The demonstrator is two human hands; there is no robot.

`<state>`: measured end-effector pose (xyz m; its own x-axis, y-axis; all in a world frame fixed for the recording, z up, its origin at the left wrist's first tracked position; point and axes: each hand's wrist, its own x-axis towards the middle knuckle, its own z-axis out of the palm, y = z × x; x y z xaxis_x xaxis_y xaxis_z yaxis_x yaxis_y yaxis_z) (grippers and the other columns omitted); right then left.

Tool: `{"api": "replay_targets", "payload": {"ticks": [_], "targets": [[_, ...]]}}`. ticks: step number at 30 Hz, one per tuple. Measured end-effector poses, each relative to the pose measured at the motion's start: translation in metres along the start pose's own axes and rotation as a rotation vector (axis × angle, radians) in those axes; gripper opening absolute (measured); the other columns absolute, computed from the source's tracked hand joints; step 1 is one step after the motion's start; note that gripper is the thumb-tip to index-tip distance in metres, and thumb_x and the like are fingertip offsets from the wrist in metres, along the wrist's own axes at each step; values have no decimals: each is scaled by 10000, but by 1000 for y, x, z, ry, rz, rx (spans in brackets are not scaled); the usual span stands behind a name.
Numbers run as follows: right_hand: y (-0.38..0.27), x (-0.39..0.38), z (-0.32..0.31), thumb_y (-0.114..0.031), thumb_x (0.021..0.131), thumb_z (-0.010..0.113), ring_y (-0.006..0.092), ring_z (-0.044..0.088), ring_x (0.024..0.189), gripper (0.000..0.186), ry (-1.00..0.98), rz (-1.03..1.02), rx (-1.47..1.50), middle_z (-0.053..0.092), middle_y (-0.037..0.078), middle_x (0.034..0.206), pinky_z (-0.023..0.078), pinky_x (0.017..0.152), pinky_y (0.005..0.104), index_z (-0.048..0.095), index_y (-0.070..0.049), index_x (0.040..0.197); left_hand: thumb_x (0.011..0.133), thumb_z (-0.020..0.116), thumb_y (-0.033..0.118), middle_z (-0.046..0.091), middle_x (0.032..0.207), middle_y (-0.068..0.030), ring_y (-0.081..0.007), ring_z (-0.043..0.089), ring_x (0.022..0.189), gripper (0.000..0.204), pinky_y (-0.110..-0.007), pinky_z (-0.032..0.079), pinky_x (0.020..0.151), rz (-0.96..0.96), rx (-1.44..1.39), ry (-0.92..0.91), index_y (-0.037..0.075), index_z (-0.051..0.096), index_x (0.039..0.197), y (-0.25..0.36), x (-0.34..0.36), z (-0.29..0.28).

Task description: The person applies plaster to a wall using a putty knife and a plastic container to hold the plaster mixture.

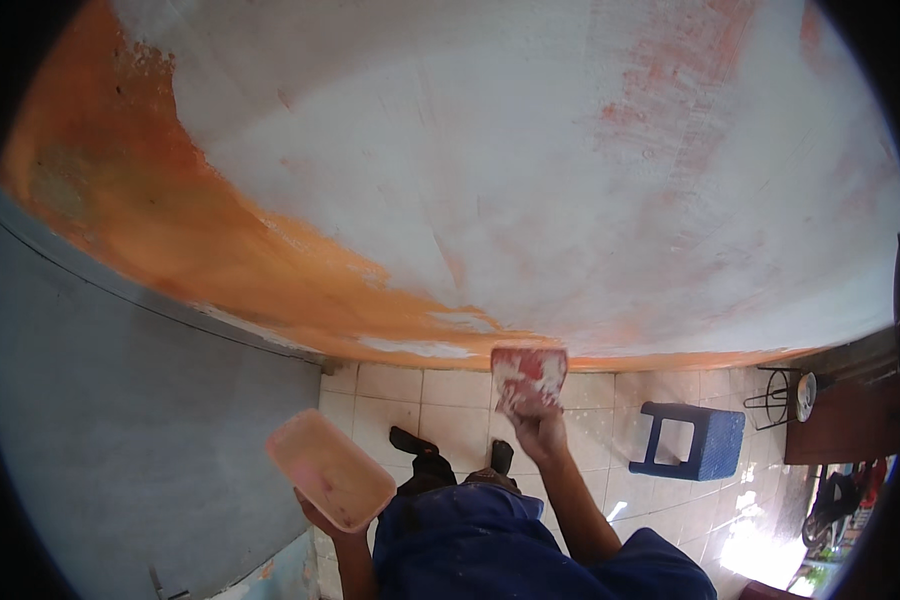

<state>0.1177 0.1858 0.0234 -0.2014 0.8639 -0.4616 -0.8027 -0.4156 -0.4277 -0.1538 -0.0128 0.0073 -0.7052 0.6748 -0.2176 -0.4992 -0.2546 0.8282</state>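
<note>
Right hand [540, 432] grips the red trowel [528, 378] against the wall [530, 180]; left hand [322, 515] grips a tilted pink tray [330, 470], which risks slipping floorward.

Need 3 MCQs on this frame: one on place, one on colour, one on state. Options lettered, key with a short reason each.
1. Where is the blue stool?
A. on the tiled floor, on the person's right
B. against the grey wall on the left
C. under the left hand

2. What colour is the wall's unskimmed lower band?
A. green
B. orange
C. black

3. What state is the scraper in the right hand in?
A. clean and bare
B. lying on the floor
C. smeared with white filler, held at the wall's base

Key: 1 A, it stands on tiles right of the arm. 2 B, orange shows below the white coat. 3 C, white patches cover its red blade. The left hand holds a pinkish tray.
</note>
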Motion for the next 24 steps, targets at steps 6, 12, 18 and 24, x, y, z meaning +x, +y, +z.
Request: {"api": "replay_targets", "payload": {"ticks": [6,12,18,24], "targets": [[28,-12,-48,52,754,477,301,570,1036,446,-6,213,-57,582,162,1104,492,891,419,476,50,1200,920,438,485,459,1314,-58,-250,496,1150,546,-445,456,915,-149,-459,-17,173,367,1362,-14,-2,-23],[85,72,-136,27,793,484,225,566,869,219,159,222,-54,565,115,946,501,803,371,508,1,1010,908,465,468,475,1324,-71,-269,497,1164,531,-478,430,951,-270,-675,-169,146,430,1329,0,-13,30],[69,139,-103,51,803,467,238,565,752,172,175,-224,-299,569,107,857,519,751,359,524,-10,954,914,474,443,465,1333,-69,-252,503,1160,526,-452,432,956,-18,-85,-98,135,417,1337,-13,-24,27],[13,70,22,38,805,463,280,593,842,207,6,-59,-16,602,152,925,516,822,386,530,41,1002,918,466,432,466,1320,-82,-230,502,1154,530,-431,429,958,-169,-532,-162,116,406,1338,-24,-26,-3]]}}
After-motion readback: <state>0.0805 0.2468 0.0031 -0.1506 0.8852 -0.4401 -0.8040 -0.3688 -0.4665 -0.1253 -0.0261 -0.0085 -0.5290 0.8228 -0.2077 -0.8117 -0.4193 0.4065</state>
